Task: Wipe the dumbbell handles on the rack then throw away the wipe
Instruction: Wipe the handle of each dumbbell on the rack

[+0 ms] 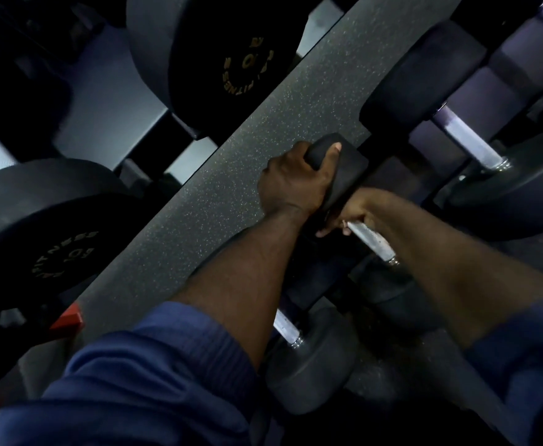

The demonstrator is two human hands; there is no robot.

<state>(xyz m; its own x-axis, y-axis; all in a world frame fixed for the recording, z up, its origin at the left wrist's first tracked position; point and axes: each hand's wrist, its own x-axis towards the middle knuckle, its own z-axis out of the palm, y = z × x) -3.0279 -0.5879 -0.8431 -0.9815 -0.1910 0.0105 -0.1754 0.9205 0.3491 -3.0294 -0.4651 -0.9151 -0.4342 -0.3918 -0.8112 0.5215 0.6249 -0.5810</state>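
**2 grips, side by side**

Your left hand (292, 181) is gripping the black end weight (347, 170) of a dumbbell, with fingers and thumb clamping over its rim. Just beside that grip, on the far side of the weight, your right hand (360, 209) is curling its fingers round the near end of the chrome handle (371, 241). The rest of the handle is showing bare beyond the grip. You cannot tell whether a wipe is lying under those fingers.

Past your right grip, another dumbbell's handle (466, 141) is catching the light. Nearer to you than both grips, a 3rd dumbbell (308, 365) is lying in shadow. Left of your left grip, a speckled grey surface (263, 107) is running diagonally, and 2 large lettered dumbbells (54, 249) are sitting beyond it.
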